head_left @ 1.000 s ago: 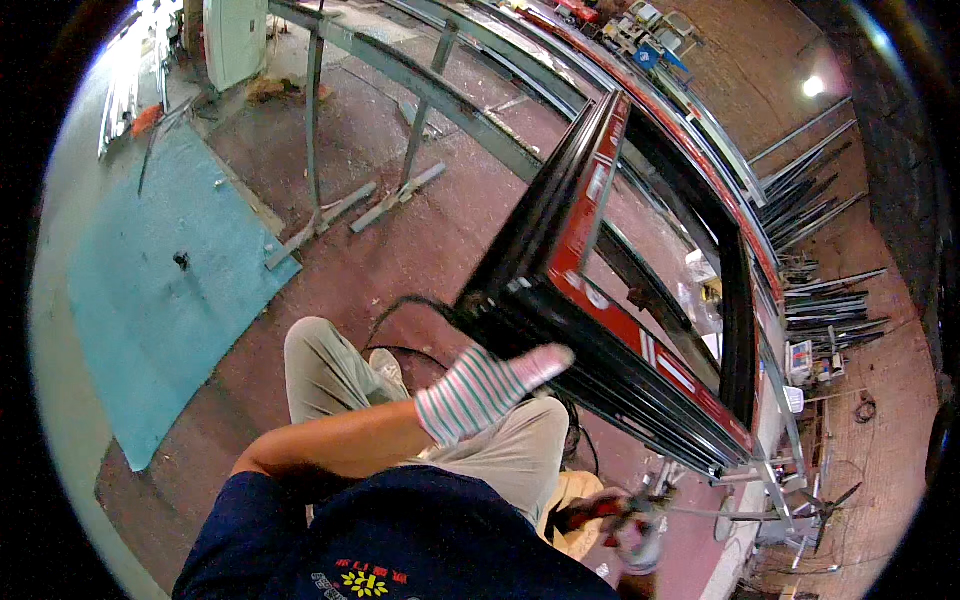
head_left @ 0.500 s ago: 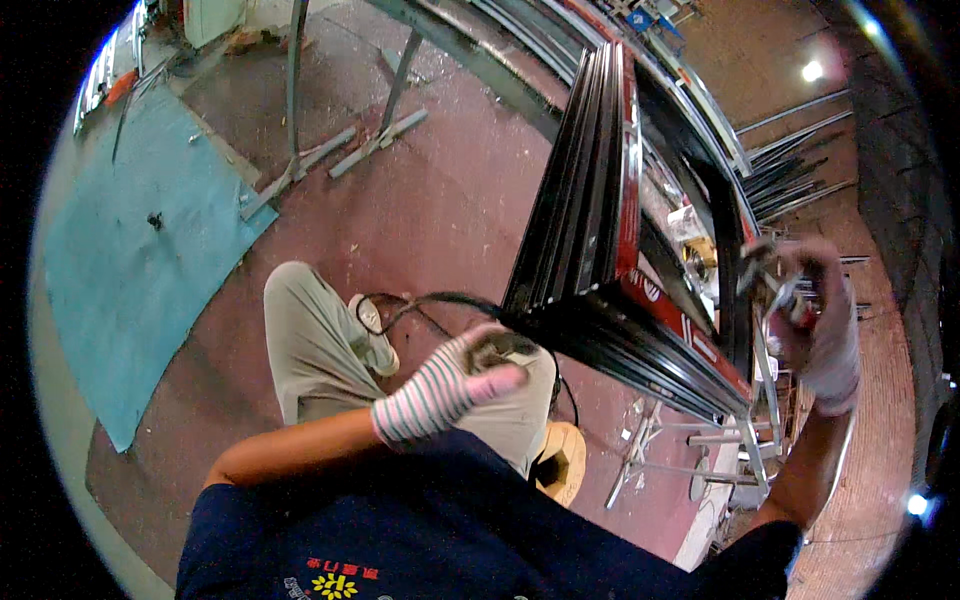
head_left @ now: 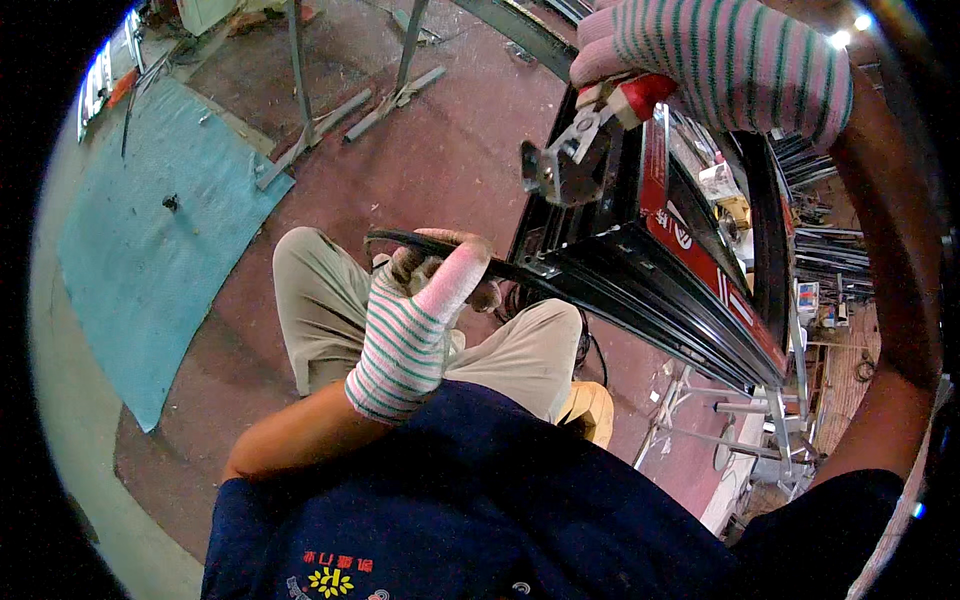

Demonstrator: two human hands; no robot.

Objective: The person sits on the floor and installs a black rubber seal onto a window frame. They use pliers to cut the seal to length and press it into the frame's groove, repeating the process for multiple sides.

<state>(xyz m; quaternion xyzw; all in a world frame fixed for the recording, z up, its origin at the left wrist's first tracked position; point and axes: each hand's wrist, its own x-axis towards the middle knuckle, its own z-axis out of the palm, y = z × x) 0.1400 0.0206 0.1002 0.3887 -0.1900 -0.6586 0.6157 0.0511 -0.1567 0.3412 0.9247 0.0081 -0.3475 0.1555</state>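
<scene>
My left hand (head_left: 412, 325), in a pink-and-green striped knit glove, is closed on a black rubber strip (head_left: 405, 238) at the near corner of a black metal frame (head_left: 610, 275). The strip's loose end sticks out to the left past my fingers, and its other part runs to the frame. Up at the right, my right hand (head_left: 730, 65), in a matching glove, grips red-handled shears (head_left: 585, 135). Their metal jaws point down and left, over the frame's upper side and apart from the strip. The palm side of the right hand is hidden.
Metal stand legs (head_left: 785, 430) are below the frame's right end. A round wooden seat (head_left: 588, 412) shows beside my thigh. At left a blue-green sheet (head_left: 165, 250) covers part of the red floor. Black profiles (head_left: 830, 255) lie in a bundle at right.
My right hand has swung up and left with the shears, from beyond the frame to above it. My left hand has risen and now holds the strip.
</scene>
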